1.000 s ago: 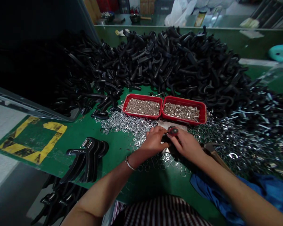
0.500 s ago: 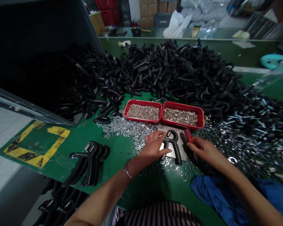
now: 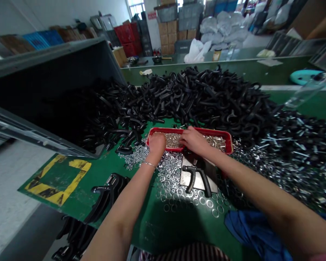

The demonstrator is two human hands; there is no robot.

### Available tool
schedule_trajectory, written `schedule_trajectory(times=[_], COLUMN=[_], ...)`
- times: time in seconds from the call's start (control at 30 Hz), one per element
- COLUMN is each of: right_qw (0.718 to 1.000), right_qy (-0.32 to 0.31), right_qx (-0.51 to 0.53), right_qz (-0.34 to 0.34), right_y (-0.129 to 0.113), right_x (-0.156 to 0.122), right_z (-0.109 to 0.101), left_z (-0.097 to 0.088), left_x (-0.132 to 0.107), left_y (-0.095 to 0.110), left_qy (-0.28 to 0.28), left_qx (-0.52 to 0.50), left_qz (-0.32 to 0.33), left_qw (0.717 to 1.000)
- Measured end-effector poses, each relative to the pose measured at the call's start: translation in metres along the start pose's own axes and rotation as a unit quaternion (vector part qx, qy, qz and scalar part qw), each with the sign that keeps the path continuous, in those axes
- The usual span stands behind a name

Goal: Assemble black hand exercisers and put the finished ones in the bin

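- Leaving the black spring hand grip (image 3: 205, 180) alone now, flat on the metal plate (image 3: 197, 183), with both hands gone forward!
- Dipping the left hand (image 3: 157, 143) into the left red tray (image 3: 174, 149), among tiny metal pins (image 3: 171, 140), fingertips buried, impossible to tell if gripping.
- Up from beside the plate with the right hand (image 3: 195, 139), over the trays' meeting ends, fingers bent narrow, catch too hidden to tell.
- Switching, seemingly, from frame work to small-parts picking.
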State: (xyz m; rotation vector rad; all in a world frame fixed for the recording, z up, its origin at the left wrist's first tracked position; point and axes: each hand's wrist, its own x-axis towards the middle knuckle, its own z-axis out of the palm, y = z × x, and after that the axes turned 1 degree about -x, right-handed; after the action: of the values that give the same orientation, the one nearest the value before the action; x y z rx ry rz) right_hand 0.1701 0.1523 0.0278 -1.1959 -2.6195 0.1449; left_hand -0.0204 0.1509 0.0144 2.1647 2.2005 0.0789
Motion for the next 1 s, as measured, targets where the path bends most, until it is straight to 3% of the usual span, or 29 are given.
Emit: schedule_trajectory(times=[0.1,0.23,0.37,0.5,0.6,0.67,0.77,1.0], right_qw=[1.0,1.0,1.0,0.998,0.994,0.978,0.931,0.872], right_qy=[-0.024,-0.027,-0.018,-0.001,0.042,0.092,0.138,0.089], right_qx=[-0.012,-0.005,0.015,0.059,0.1,0.18,0.325,0.43], right_qz=[-0.015,-0.008,-0.002,-0.004,0.019,0.048,0.094,0.217], right_y=[-0.001,0.002,0.006,0.006,0.006,0.006,0.007,0.001], right_x=[0.031,0.04,0.038,0.039,0.033,0.021,-0.011,-0.109], right_z=[0.021,0.035,0.042,0.047,0.04,0.032,0.016,0.0], left_z=[0.008,0.008,0.001,0.007,0.017,0.022,0.026,0.035], left_x=[-0.004,-0.012,-0.058,-0.112,-0.125,-0.125,-0.123,-0.128], left_y=[-0.003,-0.004,0.013,0.04,0.054,0.059,0.064,0.067], left_qy=[0.046,0.1,0.15,0.036,-0.012,-0.017,-0.004,0.045], left_qx=[0.009,-0.04,-0.156,-0.208,-0.187,-0.167,-0.136,-0.027], left_qz=[-0.004,0.014,0.092,0.237,0.254,0.255,0.258,0.324], left_qw=[0.999,0.994,0.972,0.948,0.949,0.952,0.957,0.945])
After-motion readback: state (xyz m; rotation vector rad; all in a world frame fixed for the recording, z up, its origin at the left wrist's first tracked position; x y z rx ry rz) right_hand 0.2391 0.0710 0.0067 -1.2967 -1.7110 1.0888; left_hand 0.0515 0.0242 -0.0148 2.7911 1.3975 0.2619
